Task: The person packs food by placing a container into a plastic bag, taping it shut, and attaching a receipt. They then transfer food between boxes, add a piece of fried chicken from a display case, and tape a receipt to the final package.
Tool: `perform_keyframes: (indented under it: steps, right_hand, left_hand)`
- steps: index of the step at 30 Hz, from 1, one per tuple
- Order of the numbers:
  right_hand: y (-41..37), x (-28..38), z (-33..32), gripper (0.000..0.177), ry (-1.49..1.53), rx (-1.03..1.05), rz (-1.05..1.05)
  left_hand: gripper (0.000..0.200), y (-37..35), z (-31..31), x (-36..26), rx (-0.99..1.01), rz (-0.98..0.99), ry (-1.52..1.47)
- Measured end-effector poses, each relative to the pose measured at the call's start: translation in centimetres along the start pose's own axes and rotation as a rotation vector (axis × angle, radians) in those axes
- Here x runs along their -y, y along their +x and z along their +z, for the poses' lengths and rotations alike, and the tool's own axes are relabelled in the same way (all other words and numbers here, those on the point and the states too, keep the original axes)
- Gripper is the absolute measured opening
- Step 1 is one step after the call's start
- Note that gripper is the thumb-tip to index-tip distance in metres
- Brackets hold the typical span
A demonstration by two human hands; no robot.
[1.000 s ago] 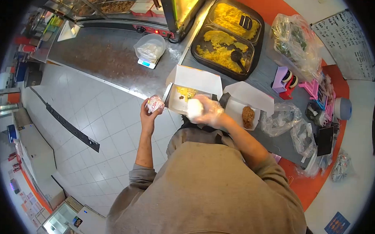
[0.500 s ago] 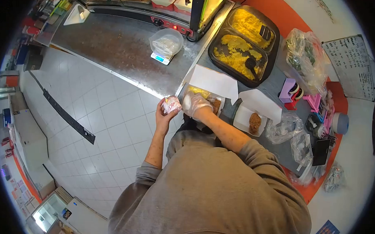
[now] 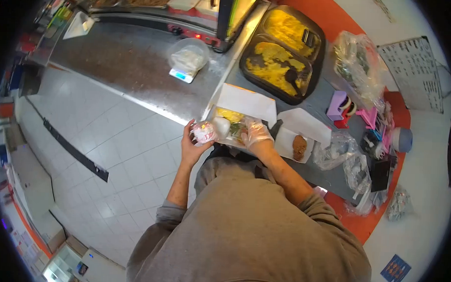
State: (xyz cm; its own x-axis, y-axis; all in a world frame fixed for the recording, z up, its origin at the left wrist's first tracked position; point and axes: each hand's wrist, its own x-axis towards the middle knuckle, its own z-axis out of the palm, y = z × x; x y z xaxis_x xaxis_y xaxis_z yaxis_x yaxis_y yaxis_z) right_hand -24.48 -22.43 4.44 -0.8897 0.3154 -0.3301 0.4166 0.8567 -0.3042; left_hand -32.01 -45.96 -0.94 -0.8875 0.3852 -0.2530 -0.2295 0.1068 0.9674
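My left hand (image 3: 195, 149) is closed round a small round package (image 3: 203, 133), white with red print, at the near left corner of a food box (image 3: 256, 105). The box stands with its lid up and holds yellow rice (image 3: 230, 115), a smooth white lump (image 3: 220, 126) and some greens (image 3: 235, 128). In a clear plastic glove, my right hand (image 3: 257, 134) reaches over the right end of the box. Its fingers are curled down at a brownish piece, mostly hidden under the hand. Beside it, a second open box (image 3: 283, 135) holds a fried chicken piece (image 3: 299, 147).
A black two-part tray (image 3: 307, 89) of yellow rice with a dark spoon (image 3: 292, 78) sits behind the boxes. On the metal counter (image 3: 129, 63) is a scale (image 3: 182, 76) with a plastic bowl (image 3: 188, 55). Plastic bags (image 3: 337, 152) and tape dispensers (image 3: 337, 105) lie rightward.
My right hand has moved right inside the box, off the white lump, which now lies beside the rice. Greens have come into view. My left hand keeps the package.
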Motion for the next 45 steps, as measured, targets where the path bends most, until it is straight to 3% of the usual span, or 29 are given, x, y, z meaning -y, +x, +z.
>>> perform_keyframes:
  steps: [2, 4, 6, 9, 10, 12, 14, 16, 18, 19, 23, 25, 26, 28, 29, 31, 33, 34, 36, 37, 38, 40, 42, 44, 45]
  right_hand:
    - [-1.7, -2.7, -0.4, 0.028, 0.131, 0.085, 0.042]
    - [-4.5, -7.6, 0.1, 0.024, 0.062, -0.041, 0.133]
    - [-6.8, -13.2, 0.4, 0.029, -0.169, -0.117, 0.357]
    - [-8.8, -17.1, -0.5, 0.042, -0.011, -0.251, 0.480]
    - [-8.8, -17.4, -0.6, 0.042, -0.007, -0.253, 0.484]
    - [-8.5, -17.7, -0.8, 0.053, 0.095, -0.087, 0.554]
    - [-8.4, -18.0, 0.5, 0.054, 0.096, -0.133, 0.534]
    - [-8.6, -19.3, 1.9, 0.055, 0.092, -0.176, 0.507]
    - [-8.3, -20.9, 2.8, 0.060, 0.149, -0.170, 0.569]
    - [-9.0, -20.8, 2.0, 0.058, 0.134, -0.268, 0.480]
    - [-10.8, -21.7, -0.4, 0.058, 0.352, -0.202, 0.605]
    - [-11.5, -22.6, -1.2, 0.062, 0.639, -0.335, 0.332]
    - [-11.3, -22.5, -1.8, 0.062, 0.648, -0.328, 0.315]
    - [-11.2, -20.6, -5.1, 0.067, 1.031, -0.014, 0.229]
    - [-10.6, -18.8, -6.6, 0.067, 1.038, -0.002, 0.214]
    - [-8.4, -13.3, -8.9, 0.069, 1.100, 0.183, -0.199]
    - [-5.7, -8.1, -9.4, 0.067, 0.726, 0.142, -0.347]
    - [-4.1, -5.8, -8.6, 0.067, 0.625, 0.152, -0.360]
    - [0.0, -2.3, -5.8, 0.066, 0.515, 0.159, -0.401]
    - [2.4, -0.9, -4.0, 0.065, 0.708, 0.132, -0.440]
    - [4.7, 0.7, -3.3, 0.064, 0.901, 0.107, -0.475]
    - [9.6, 4.9, -6.1, 0.066, 0.876, -0.008, -0.611]
    - [15.7, 9.0, -8.1, 0.064, 0.601, -0.299, -0.574]
    - [20.1, 13.1, -12.2, 0.066, 0.546, -0.055, -0.467]
    - [22.7, 14.5, -11.5, 0.066, 0.539, -0.052, -0.475]
  left_hand:
    - [0.093, -0.3, 0.3, -1.1, 0.025, 0.054, 0.057]
    - [0.095, -0.5, 1.1, -2.0, 0.082, 0.091, 0.101]
    - [0.092, -0.7, 3.3, -3.5, 0.183, 0.128, 0.009]
    - [0.088, -0.3, 8.5, -4.2, 0.374, 0.165, 0.108]
    - [0.088, -0.1, 11.5, -4.6, 0.524, 0.238, 0.119]
    - [0.083, -0.2, 17.0, -5.4, 0.724, 0.352, 0.274]
    - [0.082, -0.6, 21.7, -5.2, 0.688, 0.436, 0.385]
    - [0.081, -0.6, 25.1, -4.0, 0.646, 0.674, 0.946]
    - [0.073, -0.5, 27.0, -2.3, 0.616, 0.702, 1.040]
    - [0.066, -0.7, 27.5, -1.4, 0.596, 0.718, 1.132]
    - [0.055, -1.1, 27.7, 1.0, 0.562, 0.760, 1.251]
    - [0.053, -1.6, 26.3, -0.7, 0.513, 0.777, 1.180]
    - [0.050, -2.0, 25.4, -2.0, 0.472, 0.802, 1.087]
    - [0.039, -2.6, 21.5, -4.9, 0.400, 0.669, 0.913]
    - [0.036, -3.0, 18.9, -5.7, 0.348, 0.585, 0.803]
    - [0.033, -3.6, 13.8, -3.8, 0.015, 0.507, 0.679]
    - [0.033, -3.6, 8.8, 0.7, -0.280, 0.340, 0.576]
    - [0.033, -3.6, 8.0, 1.0, -0.301, 0.347, 0.578]
    - [0.032, -3.3, 6.4, 1.3, -0.317, -0.013, 0.344]
    - [0.034, -2.5, 5.8, 3.6, -0.321, 0.068, 0.327]
    - [0.037, -2.0, 5.7, 3.9, -0.313, 0.031, 0.324]
    - [0.039, -0.7, 5.5, 2.8, -0.424, 0.110, 0.474]
    - [0.040, 1.3, 4.3, 2.1, -0.465, 0.069, 0.345]
    - [0.040, 2.6, 2.6, 1.7, -0.493, 0.016, 0.214]
    - [0.040, 2.8, 1.8, 1.6, -0.315, -0.052, 0.275]
